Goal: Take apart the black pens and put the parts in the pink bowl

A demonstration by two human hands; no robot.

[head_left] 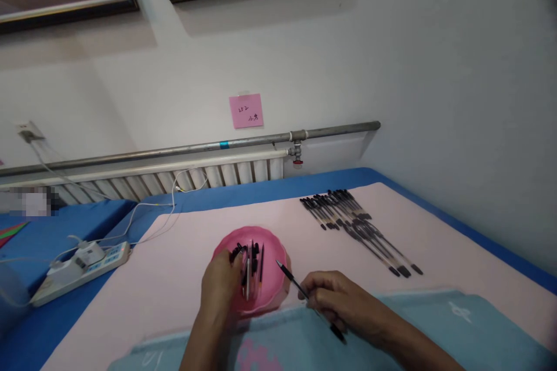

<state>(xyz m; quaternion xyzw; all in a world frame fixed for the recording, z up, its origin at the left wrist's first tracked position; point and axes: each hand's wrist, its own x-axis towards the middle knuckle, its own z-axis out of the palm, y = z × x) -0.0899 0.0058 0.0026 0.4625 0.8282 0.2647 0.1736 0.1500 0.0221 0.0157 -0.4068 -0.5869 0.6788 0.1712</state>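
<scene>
My right hand (pixel 342 304) grips a ballpoint pen (pixel 290 278) with a clear barrel, its bare tip pointing up and left and its black end pointing down and right. My left hand (pixel 220 281) reaches into a pink bowl (pixel 278 252) with a scalloped rim, its fingers bent down at small black pieces (pixel 236 251) by the left side. The fingertips are partly hidden, so what they hold is unclear. Inside the bowl lie several pen parts (pixel 252 272), some long and thin, with black caps among them.
Rows of black-capped pens (pixel 337 208) lie at the back right, with more pens (pixel 383 246) fanned in front. A light pink sheet (pixel 174 278) covers the blue table. A teal cloth (pixel 418 324) lies along the near edge. At left sits a power strip (pixel 107 258) with plugs and white cables.
</scene>
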